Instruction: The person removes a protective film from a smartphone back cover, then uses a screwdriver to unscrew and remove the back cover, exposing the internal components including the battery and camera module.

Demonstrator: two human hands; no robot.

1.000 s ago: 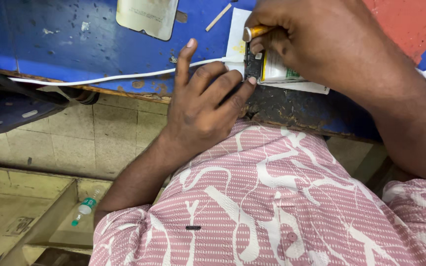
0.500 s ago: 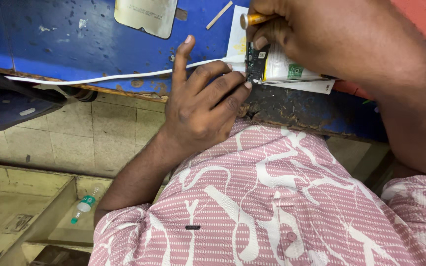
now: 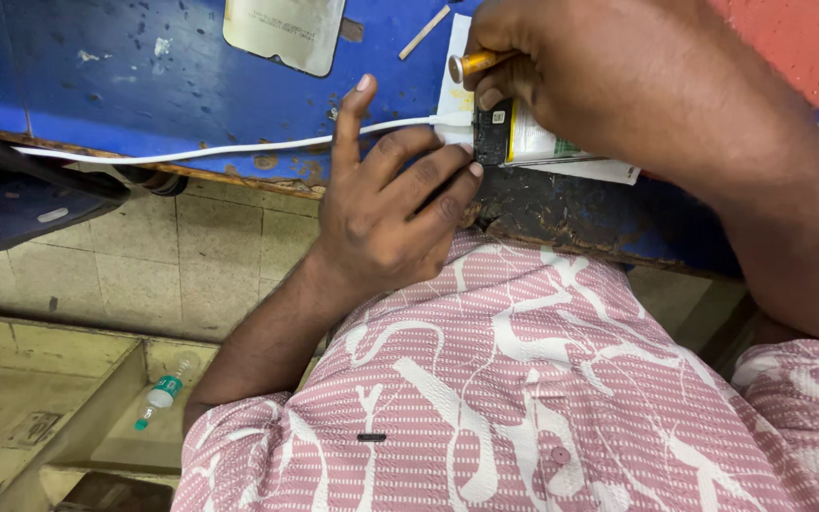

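An opened phone with a dark circuit board and pale battery lies on white paper at the near edge of the blue worktable. My left hand presses its fingertips against the phone's left end, index finger stretched out over a white cable. My right hand hovers over the phone and grips a small tool with a golden handle; its tip is hidden under my fingers.
A detached phone back cover lies at the table's far side, a thin wooden stick beside it. A red surface is at top right. Below are tiled floor and a plastic bottle with a green label.
My right hand with the golden-handled tool has shifted slightly up and left over the phone. My left hand keeps its hold, index finger raised a bit more.
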